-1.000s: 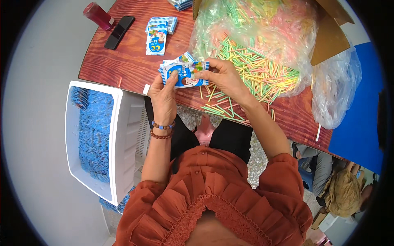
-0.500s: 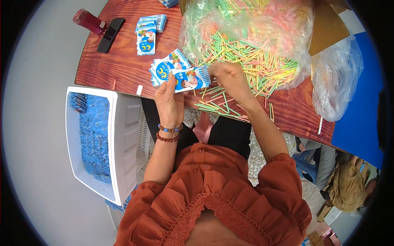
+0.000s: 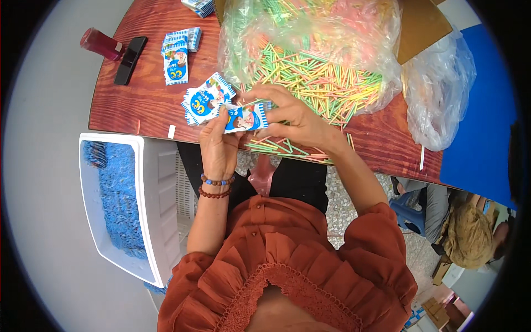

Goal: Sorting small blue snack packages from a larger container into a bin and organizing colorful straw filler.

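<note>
In my left hand [image 3: 220, 146] is a small blue-and-white printed packet [image 3: 246, 117], pinched near its left end with the thumb on top. My right hand [image 3: 296, 119] closes around the packet's right end, its thumb on the near side and another finger reaching above toward the loose packets. Just beyond my left hand, a few similar flat packets [image 3: 206, 100] overlap on the red-brown wooden table [image 3: 133, 110]. Thin sticks in green, yellow and pink [image 3: 310, 77] spill from a clear plastic bag [image 3: 235, 55] beyond my right hand. What the packet contains is hidden.
Farther left lie a stack of packets [image 3: 177, 63], a black phone [image 3: 130, 61] and a red bottle [image 3: 101, 44]. A white foam box [image 3: 160, 193] with blue wrappers [image 3: 117, 193] stands left, below table height. An open cardboard carton [image 3: 423, 30] and another clear bag [image 3: 437, 88] are right.
My right hand's fingers have spread from a tight pinch to a wider hold around the packet's right end. The packet stays in my left hand. The whole view has shifted slightly.
</note>
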